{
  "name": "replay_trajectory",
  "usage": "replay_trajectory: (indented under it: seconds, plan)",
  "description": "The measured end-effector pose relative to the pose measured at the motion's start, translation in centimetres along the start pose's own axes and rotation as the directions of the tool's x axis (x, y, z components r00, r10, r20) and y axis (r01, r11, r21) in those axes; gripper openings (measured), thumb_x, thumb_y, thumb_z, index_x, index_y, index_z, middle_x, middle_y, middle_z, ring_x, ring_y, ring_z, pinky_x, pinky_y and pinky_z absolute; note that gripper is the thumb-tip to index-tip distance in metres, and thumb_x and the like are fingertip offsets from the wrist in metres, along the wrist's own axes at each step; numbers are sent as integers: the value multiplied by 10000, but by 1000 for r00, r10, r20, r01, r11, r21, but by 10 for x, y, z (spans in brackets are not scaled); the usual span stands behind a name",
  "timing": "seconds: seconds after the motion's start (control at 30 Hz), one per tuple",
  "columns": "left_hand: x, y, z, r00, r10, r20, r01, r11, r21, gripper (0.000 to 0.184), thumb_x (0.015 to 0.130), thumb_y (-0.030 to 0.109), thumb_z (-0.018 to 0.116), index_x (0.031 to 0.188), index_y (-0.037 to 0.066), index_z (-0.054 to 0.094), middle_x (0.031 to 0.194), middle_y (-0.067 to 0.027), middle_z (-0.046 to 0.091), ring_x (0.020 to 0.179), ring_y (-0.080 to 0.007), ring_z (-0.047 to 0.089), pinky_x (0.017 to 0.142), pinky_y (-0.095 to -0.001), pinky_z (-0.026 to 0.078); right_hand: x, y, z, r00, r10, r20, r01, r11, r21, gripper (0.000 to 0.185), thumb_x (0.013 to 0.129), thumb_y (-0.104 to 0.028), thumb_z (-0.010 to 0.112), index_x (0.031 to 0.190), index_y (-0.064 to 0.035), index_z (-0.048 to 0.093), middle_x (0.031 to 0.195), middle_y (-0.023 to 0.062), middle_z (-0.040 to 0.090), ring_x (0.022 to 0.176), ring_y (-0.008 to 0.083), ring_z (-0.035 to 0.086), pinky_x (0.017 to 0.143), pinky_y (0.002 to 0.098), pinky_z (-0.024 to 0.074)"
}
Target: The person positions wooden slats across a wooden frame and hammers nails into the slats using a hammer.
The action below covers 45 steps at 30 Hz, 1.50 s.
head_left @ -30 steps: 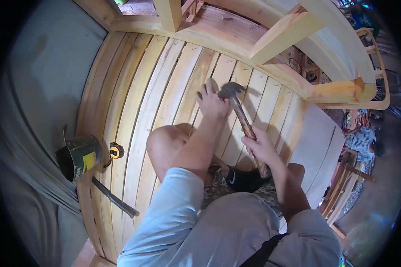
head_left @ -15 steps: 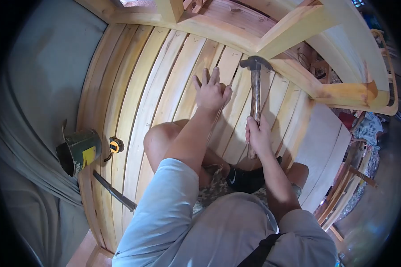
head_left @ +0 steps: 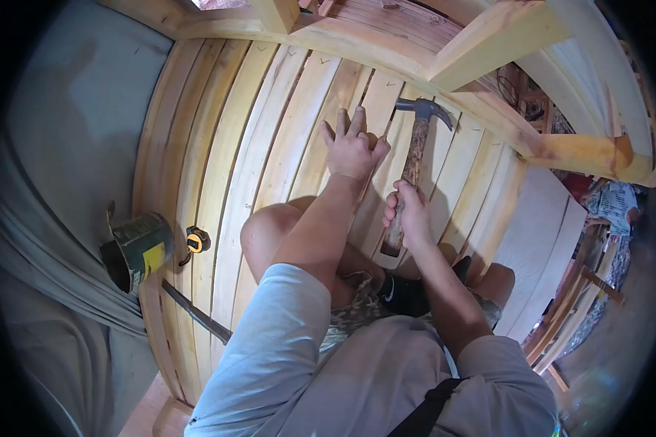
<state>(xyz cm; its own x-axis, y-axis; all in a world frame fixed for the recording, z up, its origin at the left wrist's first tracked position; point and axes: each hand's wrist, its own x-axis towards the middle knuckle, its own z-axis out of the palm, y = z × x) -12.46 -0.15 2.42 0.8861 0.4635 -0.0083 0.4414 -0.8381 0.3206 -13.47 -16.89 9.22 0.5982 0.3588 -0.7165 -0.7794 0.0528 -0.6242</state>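
Left hand [head_left: 353, 154] splays some fingers over the slats [head_left: 288, 146], pinch unclear; right hand [head_left: 410, 213], apart, clamps the hammer [head_left: 415, 149], head toward twelve. Tape measure [head_left: 197, 239], can [head_left: 140, 251]: eight o'clock from the left.

One left hand [head_left: 352, 154], one right hand [head_left: 413, 213], one claw hammer [head_left: 417, 142], one tape measure [head_left: 197, 239], one green can [head_left: 140, 251], one dark bar [head_left: 195, 312], one other person [head_left: 612, 206] and more than eight wooden slats [head_left: 297, 131] are visible.

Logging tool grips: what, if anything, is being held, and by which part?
The right hand holds a gray-headed, wooden-handled claw hammer by its lower handle. Left hand: can't tell.
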Motion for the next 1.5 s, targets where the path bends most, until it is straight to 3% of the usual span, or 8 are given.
replay_trajectory:
  seconds: [0.43, 0.63, 0.73, 0.93, 1.07, 1.27, 1.4, 1.5]
  plan:
    - [2, -4, 10, 994, 60, -89, -59, 998, 14, 511, 919, 510, 547, 891, 86, 830, 1559, -108, 470, 1476, -407, 335, 1218, -606, 191, -7, -2, -1, 997, 71, 31, -73, 993, 89, 216, 1039, -308, 543, 1085, -98, 528, 718, 26, 540, 529, 143, 509, 474, 342, 452]
    - [-1, 1, 1, 998, 35, -43, -38, 998, -60, 563, 963, 489, 488, 944, 31, 816, 1562, -110, 460, 1480, -421, 314, 1222, -608, 176, 4, 3, -15, 988, -147, -46, 117, 913, -392, 236, 1022, -290, 579, 1050, -64, 519, 667, 50, 551, 536, 166, 569, 494, 372, 473]
    - [0, 2, 1, 999, 24, -35, -25, 998, -49, 567, 1011, 462, 426, 1008, 43, 808, 1578, -111, 432, 1489, -432, 283, 1227, -610, 152, 20, -11, -26, 842, -535, 72, 397, 523, -754, 317, 1016, -314, 593, 960, -5, 550, 651, 166, 597, 618, 331, 653, 586, 440, 472]
    - [2, 1, 4, 998, 2, 60, -2, 1000, -9, 559, 1045, 441, 380, 1069, 61, 790, 1620, -102, 352, 1502, -433, 232, 1227, -612, 128, 37, -35, -31, 837, -522, 165, 365, 308, -879, 329, 1017, -335, 592, 982, -10, 554, 655, 177, 589, 621, 347, 637, 601, 444, 477]
    - [0, 2, 4, 1000, 13, 28, -13, 1000, -7, 565, 1048, 432, 372, 1048, 52, 791, 1618, -112, 351, 1495, -436, 244, 1224, -613, 133, 36, -40, -36, 889, -445, 111, 325, 439, -838, 294, 1017, -301, 604, 997, -11, 562, 640, 126, 574, 590, 265, 603, 597, 405, 475]
    - [1, 6, -6, 994, -10, 112, 11, 1000, -9, 608, 1047, 431, 323, 1115, 24, 769, 1630, -112, 319, 1508, -431, 222, 1229, -613, 132, 1, -55, -11, 541, -786, 299, 783, 341, -520, 265, 992, -159, 618, 1068, 72, 514, 812, 151, 623, 724, 182, 639, 675, 328, 507]
    - [-1, 2, 5, 999, 24, 25, -24, 999, -22, 571, 1044, 420, 377, 1026, 29, 792, 1621, -121, 348, 1489, -429, 258, 1222, -609, 142, 35, -31, -22, 659, -686, 309, 563, 178, -807, 287, 1002, -225, 607, 1080, 42, 536, 787, 233, 646, 805, 353, 722, 682, 433, 519]
    - [1, -2, 18, 999, 50, -9, -50, 999, 21, 611, 1044, 431, 324, 1105, 14, 766, 1631, -137, 309, 1499, -417, 239, 1224, -613, 133, 35, -44, -25, 832, -528, 171, 365, 289, -885, 310, 1016, -266, 591, 1093, 31, 544, 736, 215, 613, 704, 325, 691, 655, 425, 511]
